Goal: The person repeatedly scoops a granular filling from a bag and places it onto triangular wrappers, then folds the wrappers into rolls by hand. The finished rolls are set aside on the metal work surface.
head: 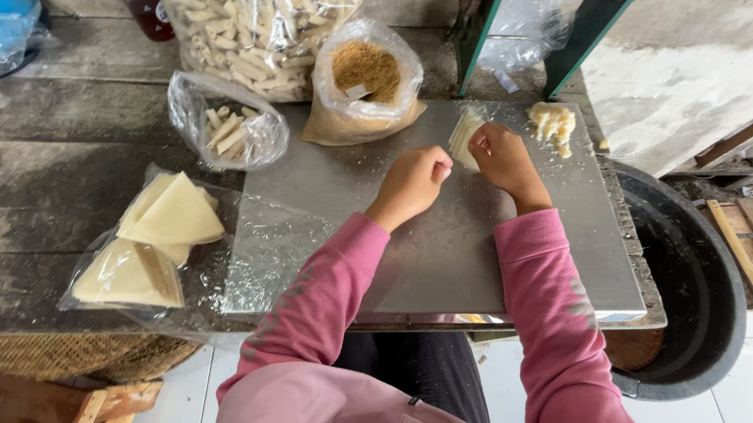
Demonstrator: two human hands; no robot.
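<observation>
On the metal sheet (pixel 445 253), my left hand (pixel 413 180) and my right hand (pixel 499 156) are close together at the far edge, both in pink sleeves. Both pinch a pale thin dough wrapper (pixel 464 134) that stands partly hidden between the fingers. A small heap of pale yellow filling (pixel 553 124) lies just right of my right hand. A plastic bag of brown crumbs (pixel 367 75) stands open to the left of the hands.
Triangular pale wrappers (pixel 160 230) lie in a plastic bag at left. A small bag (pixel 229 128) and a large bag (pixel 249 13) hold rolled sticks. A black basin (pixel 701 291) sits at right, green machine legs (pixel 480 32) behind, a woven basket (pixel 61 352) below.
</observation>
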